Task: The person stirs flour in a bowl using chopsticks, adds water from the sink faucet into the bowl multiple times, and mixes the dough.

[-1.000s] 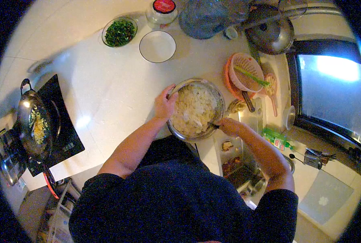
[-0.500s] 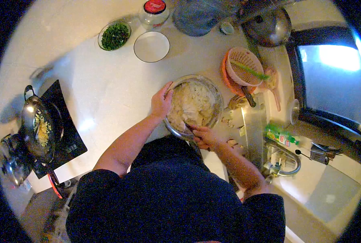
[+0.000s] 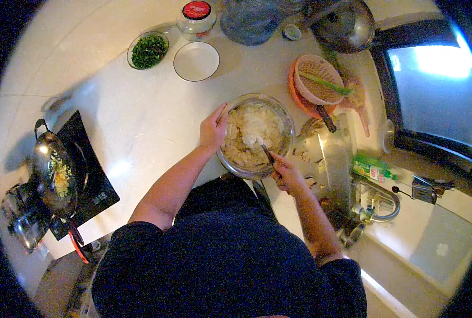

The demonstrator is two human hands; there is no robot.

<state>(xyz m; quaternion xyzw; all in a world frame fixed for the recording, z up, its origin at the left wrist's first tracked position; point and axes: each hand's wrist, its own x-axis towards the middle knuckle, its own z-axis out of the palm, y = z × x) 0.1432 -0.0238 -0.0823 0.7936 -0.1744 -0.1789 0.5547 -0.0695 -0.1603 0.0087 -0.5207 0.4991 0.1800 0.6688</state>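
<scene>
A clear-rimmed mixing bowl [image 3: 289,123] stands near the front of the counter. It holds a pale, lumpy dough-like mixture [image 3: 244,153] with a whiter, floury patch on top. My left hand [image 3: 213,130] grips the bowl's left rim, fingers wrapped over its edge. At the bowl's lower right, my right hand [image 3: 288,174] is closed around a dark-handled utensil [image 3: 267,153]. Its tip reaches into the mixture by the white patch; the sunken end is hidden, so its kind is unclear.
On the left, a wok [image 3: 60,175] with chopped food sits at a black cooktop [image 3: 101,183]. Chopped greens [image 3: 149,51], a white bowl [image 3: 196,62] and a red-lidded jar [image 3: 197,24] stand behind. Rightward are a pink basket [image 3: 315,79], the sink [image 3: 337,164] and a green bottle [image 3: 372,167].
My right hand has moved right and slightly back from the bowl, showing more of the utensil. The white patch shows more plainly. The whole view has shifted slightly; my left hand keeps its grip.
</scene>
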